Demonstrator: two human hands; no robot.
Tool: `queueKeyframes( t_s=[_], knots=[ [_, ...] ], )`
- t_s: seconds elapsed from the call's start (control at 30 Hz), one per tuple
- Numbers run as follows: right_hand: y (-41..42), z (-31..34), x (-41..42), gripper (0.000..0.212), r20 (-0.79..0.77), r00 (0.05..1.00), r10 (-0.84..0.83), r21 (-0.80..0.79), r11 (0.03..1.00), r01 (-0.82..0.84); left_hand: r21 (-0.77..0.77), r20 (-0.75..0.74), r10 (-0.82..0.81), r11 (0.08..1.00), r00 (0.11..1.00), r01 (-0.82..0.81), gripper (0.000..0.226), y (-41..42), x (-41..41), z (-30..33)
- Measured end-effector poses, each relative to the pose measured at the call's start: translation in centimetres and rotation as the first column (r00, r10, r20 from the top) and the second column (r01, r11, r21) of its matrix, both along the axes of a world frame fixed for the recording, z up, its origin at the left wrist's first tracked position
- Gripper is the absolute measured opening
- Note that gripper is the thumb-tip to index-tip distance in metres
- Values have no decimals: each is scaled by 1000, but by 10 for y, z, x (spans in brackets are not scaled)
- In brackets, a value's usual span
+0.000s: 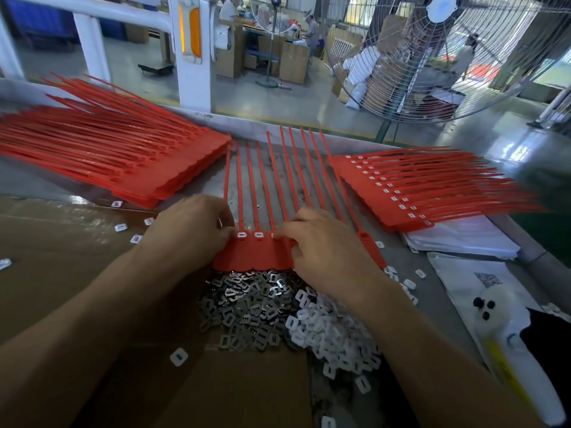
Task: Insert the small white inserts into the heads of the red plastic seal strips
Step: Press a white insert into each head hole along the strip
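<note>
Mid-batch: fitted stack [401, 193] right, bare stack [129, 168] left. Row of strips [256, 257] between hands, two inserts [249, 234] seated. Left hand [191, 230], right hand [321, 248] pinching heads. Loose inserts [336, 338] near.

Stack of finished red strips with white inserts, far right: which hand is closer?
Right. The right hand lies just left of the finished stack, a short gap between them. The left hand lies farther left, beyond the right hand.
</note>
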State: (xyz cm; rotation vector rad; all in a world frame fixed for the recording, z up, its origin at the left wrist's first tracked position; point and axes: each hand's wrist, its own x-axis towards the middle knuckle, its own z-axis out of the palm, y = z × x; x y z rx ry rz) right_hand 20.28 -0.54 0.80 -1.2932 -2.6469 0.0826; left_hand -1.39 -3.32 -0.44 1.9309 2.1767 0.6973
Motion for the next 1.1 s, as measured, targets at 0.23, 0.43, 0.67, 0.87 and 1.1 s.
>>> queueKeyframes(
  t_s=[0.23,0.43,0.67,0.87,1.1],
  knots=[
    [2,-7,24,40,-194,980,50,-72,995,-65,46,20,7,999,1000,-8,6,-2,2,-1],
    [9,4,51,16,-388,921,-37,-194,980,-42,74,-11,-5,997,1000,6,8,-2,5,-4],
    [17,13,80,4,-329,944,-11,-392,911,-126,156,-50,-55,986,997,63,6,-3,10,-4],
    [16,13,84,15,-345,938,29,-446,874,-191,165,93,-349,929,933,331,2,-10,25,6],
    [17,14,83,10,-251,967,40,-483,861,-161,78,121,-651,759,749,647,11,-20,49,6]
  ],
)
